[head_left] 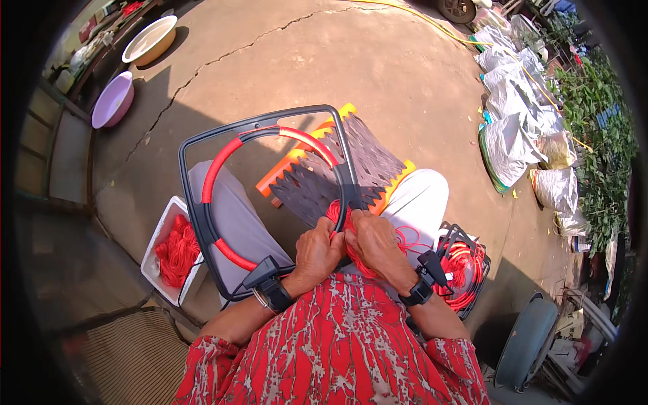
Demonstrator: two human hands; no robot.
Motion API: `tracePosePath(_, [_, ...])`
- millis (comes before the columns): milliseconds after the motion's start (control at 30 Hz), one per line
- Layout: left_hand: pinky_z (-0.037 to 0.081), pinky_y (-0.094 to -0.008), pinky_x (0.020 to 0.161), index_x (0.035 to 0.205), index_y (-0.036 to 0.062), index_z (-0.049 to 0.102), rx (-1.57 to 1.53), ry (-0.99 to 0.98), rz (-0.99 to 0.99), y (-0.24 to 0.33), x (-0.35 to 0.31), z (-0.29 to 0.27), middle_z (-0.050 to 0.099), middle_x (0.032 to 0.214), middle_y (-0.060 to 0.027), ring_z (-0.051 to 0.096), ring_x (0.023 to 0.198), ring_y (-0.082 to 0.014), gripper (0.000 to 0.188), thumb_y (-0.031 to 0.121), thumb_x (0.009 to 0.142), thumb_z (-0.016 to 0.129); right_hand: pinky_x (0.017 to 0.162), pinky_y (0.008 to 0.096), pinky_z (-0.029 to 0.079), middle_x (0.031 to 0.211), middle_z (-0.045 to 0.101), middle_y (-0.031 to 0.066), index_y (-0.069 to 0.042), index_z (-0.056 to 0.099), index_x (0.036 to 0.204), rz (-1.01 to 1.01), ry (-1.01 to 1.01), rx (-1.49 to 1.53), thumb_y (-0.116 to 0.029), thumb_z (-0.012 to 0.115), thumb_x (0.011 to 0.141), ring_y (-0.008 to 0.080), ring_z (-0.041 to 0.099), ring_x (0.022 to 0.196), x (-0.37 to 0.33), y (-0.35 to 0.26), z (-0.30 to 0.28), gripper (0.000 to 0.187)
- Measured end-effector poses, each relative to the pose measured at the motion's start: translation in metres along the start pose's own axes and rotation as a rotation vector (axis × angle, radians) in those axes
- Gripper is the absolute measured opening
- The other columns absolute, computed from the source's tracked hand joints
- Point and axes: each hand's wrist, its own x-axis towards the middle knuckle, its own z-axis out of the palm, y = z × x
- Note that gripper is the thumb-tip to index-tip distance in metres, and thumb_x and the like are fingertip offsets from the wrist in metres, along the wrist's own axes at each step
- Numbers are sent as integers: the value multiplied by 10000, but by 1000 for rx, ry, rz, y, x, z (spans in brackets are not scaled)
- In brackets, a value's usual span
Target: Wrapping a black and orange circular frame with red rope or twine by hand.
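Head view: the left hand [314, 255] and right hand [373, 244] are gripping thin red cord [356, 262] at the four-o'clock edge of a black, rounded-rectangular frame [246, 128] enclosing a round, red-wrapped hoop [217, 171].

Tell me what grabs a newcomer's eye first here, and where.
Probably the black frame and its ring partly wrapped in red, just left of centre, with the left hand and right hand close together at its lower right. Next, vivid red strands in the white box, lower left. White sacks line the upper right.
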Motion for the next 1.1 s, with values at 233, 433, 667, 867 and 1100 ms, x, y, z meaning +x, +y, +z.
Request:
tracePosePath(233, [462, -524, 646, 897, 24, 568, 6, -5, -120, -14, 8, 4, 633, 723, -223, 630, 724, -430, 231, 203, 813, 687, 705, 443, 484, 858, 554, 160, -15, 581, 896, -206, 377, 165, -90, 630, 796, 351, 579, 857, 15, 7, 11, 134])
tracePosePath(433, [462, -540, 665, 902, 14, 570, 37, -19, -106, -5, 6, 6, 639, 743, -239, 632, 732, -436, 228, 196, 815, 675, 724, 459, 449, 891, 522, 169, -19, 568, 903, -67, 280, 152, -66, 641, 769, 352, 536, 892, 17, 12, 36, 160])
tracePosePath(667, [474, -548, 677, 927, 10, 567, -8, -65, -167, -13, 11, 8, 644, 754, -252, 637, 746, -450, 236, 194, 816, 665, 764, 453, 431, 886, 542, 143, -23, 565, 945, -164, 447, 227, -76, 664, 754, 353, 538, 888, 35, 7, 23, 221])
tracePosePath(867, [480, -540, 692, 873, 5, 571, 106, -71, -94, -4, 8, 13, 634, 773, -279, 629, 770, -453, 248, 239, 836, 648, 720, 420, 419, 873, 563, 125, -47, 615, 899, -124, 379, -136, -193, 743, 714, 308, 559, 873, 57, -8, 18, 268])
tracePosePath(1100, [481, -548, 702, 905, -11, 577, 121, -119, -77, -5, 3, 6, 637, 773, -273, 630, 785, -458, 264, 230, 825, 650, 652, 389, 457, 732, 575, 89, -35, 635, 841, -97, 321, 525, -195, 779, 699, 278, 597, 754, 85, 0, 24, 258])
